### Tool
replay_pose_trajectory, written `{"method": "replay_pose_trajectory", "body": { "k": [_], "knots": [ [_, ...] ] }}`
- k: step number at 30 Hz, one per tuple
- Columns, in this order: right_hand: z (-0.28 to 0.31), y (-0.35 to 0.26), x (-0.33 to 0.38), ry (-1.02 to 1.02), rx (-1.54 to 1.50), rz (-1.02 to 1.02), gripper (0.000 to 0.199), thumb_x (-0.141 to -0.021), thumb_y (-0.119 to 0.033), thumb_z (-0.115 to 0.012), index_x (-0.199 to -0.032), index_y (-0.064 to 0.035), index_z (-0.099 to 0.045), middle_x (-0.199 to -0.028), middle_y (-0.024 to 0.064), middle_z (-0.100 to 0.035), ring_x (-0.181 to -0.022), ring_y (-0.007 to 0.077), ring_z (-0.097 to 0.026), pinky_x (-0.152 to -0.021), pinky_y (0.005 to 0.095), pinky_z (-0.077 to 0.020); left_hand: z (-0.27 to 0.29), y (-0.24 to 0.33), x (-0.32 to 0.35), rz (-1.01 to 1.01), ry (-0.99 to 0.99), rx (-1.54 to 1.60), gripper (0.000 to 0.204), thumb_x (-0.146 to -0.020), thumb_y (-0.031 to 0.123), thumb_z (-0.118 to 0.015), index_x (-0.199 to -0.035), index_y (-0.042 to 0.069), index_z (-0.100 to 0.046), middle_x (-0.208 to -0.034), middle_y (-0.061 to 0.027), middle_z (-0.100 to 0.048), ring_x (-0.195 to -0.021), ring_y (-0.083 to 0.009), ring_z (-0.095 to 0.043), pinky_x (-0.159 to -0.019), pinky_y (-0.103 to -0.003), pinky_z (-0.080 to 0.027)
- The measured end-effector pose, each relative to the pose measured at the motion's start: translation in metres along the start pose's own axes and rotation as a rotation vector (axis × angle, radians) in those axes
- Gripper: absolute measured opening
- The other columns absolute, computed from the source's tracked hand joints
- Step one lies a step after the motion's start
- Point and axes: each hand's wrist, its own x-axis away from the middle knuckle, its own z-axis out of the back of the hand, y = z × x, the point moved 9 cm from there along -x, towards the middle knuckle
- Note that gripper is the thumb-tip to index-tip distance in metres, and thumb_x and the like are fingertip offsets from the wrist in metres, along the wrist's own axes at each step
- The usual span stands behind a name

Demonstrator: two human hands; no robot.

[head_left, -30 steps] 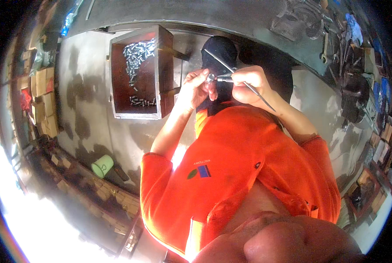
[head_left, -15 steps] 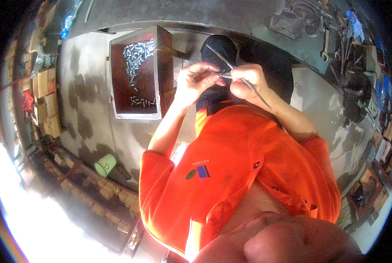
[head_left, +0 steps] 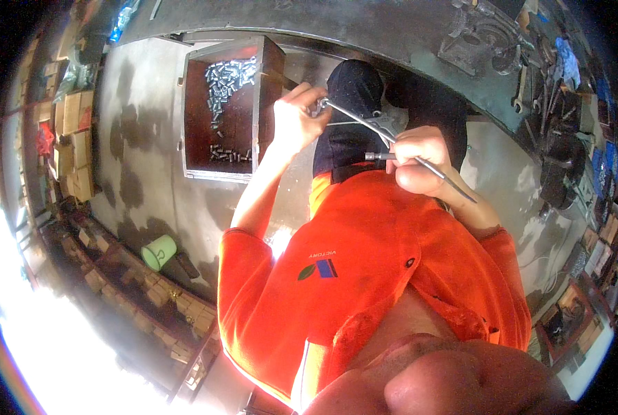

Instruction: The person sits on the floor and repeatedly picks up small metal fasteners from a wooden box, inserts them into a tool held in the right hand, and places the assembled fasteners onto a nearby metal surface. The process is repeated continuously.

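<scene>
My right hand (head_left: pixel 421 158) is closed round a long thin metal rod (head_left: pixel 368 124) that tapers toward its lower right end. A short dark metal cylinder (head_left: pixel 375 156) also sticks out of that fist, toward the left. The fingers of my left hand (head_left: pixel 299 117) are curled at the rod's upper end, pinching a small shiny metal piece (head_left: pixel 322 104) there; its exact shape is partly hidden. Left of my hands stands a reddish-brown box (head_left: pixel 199 131) with several small silvery metal cylinders (head_left: pixel 227 81) inside, mostly heaped at its far end.
A dark workbench (head_left: pixel 309 19) runs along the far side, with a wrench (head_left: pixel 518 98) and other tools at its right. Shelves with small cartons (head_left: pixel 77 145) line the left. A pale green cup (head_left: pixel 159 252) lies on the stained floor.
My hands have drawn apart, the right one toward my body. The rod now slants from my right fist up to my left fingers, and the dark cylinder shows clear of the left hand.
</scene>
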Motion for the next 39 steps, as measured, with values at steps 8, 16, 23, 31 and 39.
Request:
{"method": "replay_pose_trajectory", "body": {
  "k": [8,16,23,31,39],
  "knots": [
    [-0.004,0.023,-0.001,0.033,0.034,-0.132,0.024,-0.062,-0.006,-0.054,-0.05,-0.0049,-0.034,-0.045,0.0066,-0.029,-0.039,0.0141,-0.03,-0.041,0.0314,-0.0249,-0.002,0.021,0.002,-0.171,0.02,-0.016,0.02,-0.058,-0.001,-0.068,-0.077,0.003,-0.064,-0.063,-0.0059,-0.053,-0.049,-0.0162,-0.052,-0.046,-0.027,-0.04],
    [0.0,0.04,-0.023,0.096,0.253,0.059,0.022,-0.064,-0.007,-0.058,-0.056,-0.0041,-0.039,-0.049,0.0105,-0.037,-0.041,0.0255,-0.041,-0.042,0.0356,-0.0313,-0.032,0.018,-0.019,-0.163,-0.145,0.032,0.024,-0.06,0.006,-0.07,-0.084,0.005,-0.065,-0.071,-0.0087,-0.06,-0.06,-0.0237,-0.06,-0.054,-0.032,-0.049],
    [0.039,-0.001,0.001,0.293,0.338,0.191,0.023,-0.061,-0.009,-0.058,-0.053,-0.0049,-0.037,-0.049,0.0073,-0.038,-0.042,0.025,-0.043,-0.04,0.0342,-0.0308,-0.018,-0.032,-0.142,-0.144,-0.017,-0.087,0.024,-0.073,0.014,-0.068,-0.094,0.002,-0.066,-0.075,-0.0105,-0.065,-0.057,-0.0133,-0.06,-0.054,-0.03,-0.048],
    [0.025,0.023,0.008,0.229,0.358,0.153,0.038,-0.074,-0.02,-0.058,-0.049,-0.0052,-0.034,-0.051,0.0093,-0.049,-0.045,0.0203,-0.052,-0.041,0.0284,-0.0362,0.054,-0.01,-0.212,0.084,0.109,0.8,0.045,-0.083,0.01,-0.061,-0.122,-0.004,-0.044,-0.085,-0.0099,-0.06,-0.056,-0.0134,-0.056,-0.051,-0.025,-0.046],
    [0.011,0.036,0.006,0.215,0.03,0.061,0.022,-0.061,-0.006,-0.053,-0.051,-0.003,-0.034,-0.047,0.0061,-0.037,-0.041,0.0195,-0.045,-0.045,0.0286,-0.0428,0.13,-0.202,-0.028,0.384,0.186,0.105,0.032,-0.074,0.01,-0.064,-0.104,-0.002,-0.061,-0.069,-0.0096,-0.066,-0.063,-0.0112,-0.062,-0.059,-0.027,-0.049]
  ]
}}
